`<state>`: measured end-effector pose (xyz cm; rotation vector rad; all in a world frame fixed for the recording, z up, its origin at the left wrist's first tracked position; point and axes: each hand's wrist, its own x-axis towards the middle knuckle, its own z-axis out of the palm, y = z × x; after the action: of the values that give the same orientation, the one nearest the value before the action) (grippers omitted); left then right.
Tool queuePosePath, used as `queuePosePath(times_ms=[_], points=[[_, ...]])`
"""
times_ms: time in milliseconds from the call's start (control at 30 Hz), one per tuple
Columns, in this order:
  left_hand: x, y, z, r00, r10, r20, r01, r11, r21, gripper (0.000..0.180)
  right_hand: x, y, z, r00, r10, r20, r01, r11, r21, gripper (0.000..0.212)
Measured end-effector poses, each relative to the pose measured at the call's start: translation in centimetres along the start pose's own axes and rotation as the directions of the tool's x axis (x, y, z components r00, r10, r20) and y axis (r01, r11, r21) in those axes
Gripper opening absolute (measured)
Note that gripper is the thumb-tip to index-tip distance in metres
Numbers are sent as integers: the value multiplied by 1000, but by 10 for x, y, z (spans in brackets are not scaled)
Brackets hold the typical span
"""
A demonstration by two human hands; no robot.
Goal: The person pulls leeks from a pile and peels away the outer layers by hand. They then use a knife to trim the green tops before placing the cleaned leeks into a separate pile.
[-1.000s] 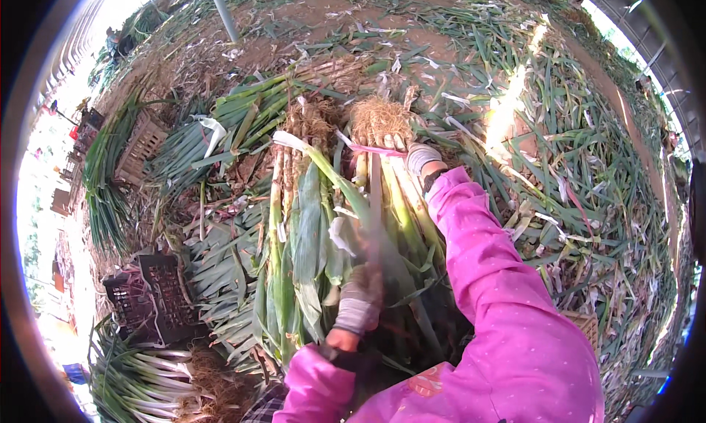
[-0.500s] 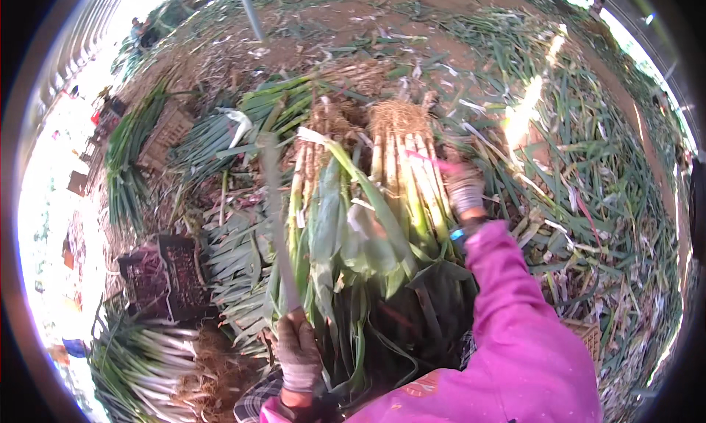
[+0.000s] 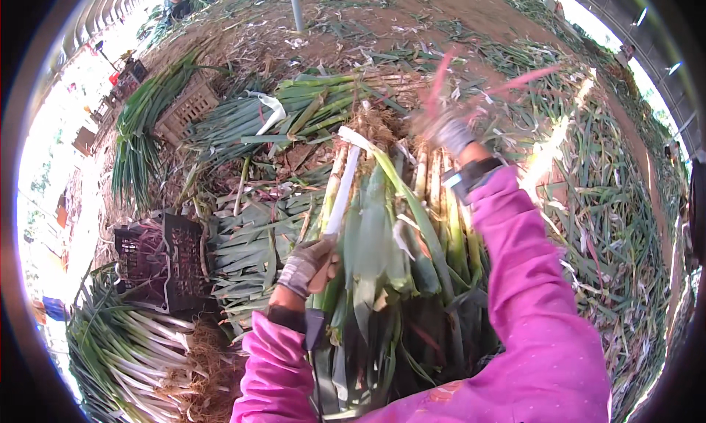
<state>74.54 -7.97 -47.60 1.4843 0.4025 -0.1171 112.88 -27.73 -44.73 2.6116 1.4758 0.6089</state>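
Note:
My left hand (image 3: 307, 267), in a dirty work glove, is closed round the handle of a long-bladed knife (image 3: 343, 191). Its blade points away from me over a bunch of leeks, with roots (image 3: 375, 127) at the far end and green leaves (image 3: 368, 239) toward my lap. Beside it lies a second bunch of leeks (image 3: 451, 224). Above that bunch's root end is my gloved right hand (image 3: 454, 135), fingers blurred by motion. Pink strips (image 3: 518, 79) stream out from it and appear to be held in it.
At left stands a black crate (image 3: 184, 265) with dark red strips in it. White-stemmed leeks (image 3: 143, 357) lie in front of it. Farther off are more leeks (image 3: 312, 103) and a tan crate (image 3: 187, 107). Loose leaves (image 3: 618, 239) cover the ground at right. A pole (image 3: 296, 8) rises behind.
My right hand has moved away from me, from the stems to the root end, with the pink strips swinging out. My left hand has moved forward, and the knife blade has lowered onto the leeks.

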Motion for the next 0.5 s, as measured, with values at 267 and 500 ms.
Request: queuePosePath(times_ms=[267, 500], points=[[107, -40, 3, 886, 412, -213, 31, 405, 914, 23, 8, -150, 127, 621, 701, 351, -755, 415, 508, 37], [126, -20, -18, 579, 593, -559, -152, 753, 641, 19, 6, -128, 172, 685, 671, 284, -690, 472, 548, 26]])
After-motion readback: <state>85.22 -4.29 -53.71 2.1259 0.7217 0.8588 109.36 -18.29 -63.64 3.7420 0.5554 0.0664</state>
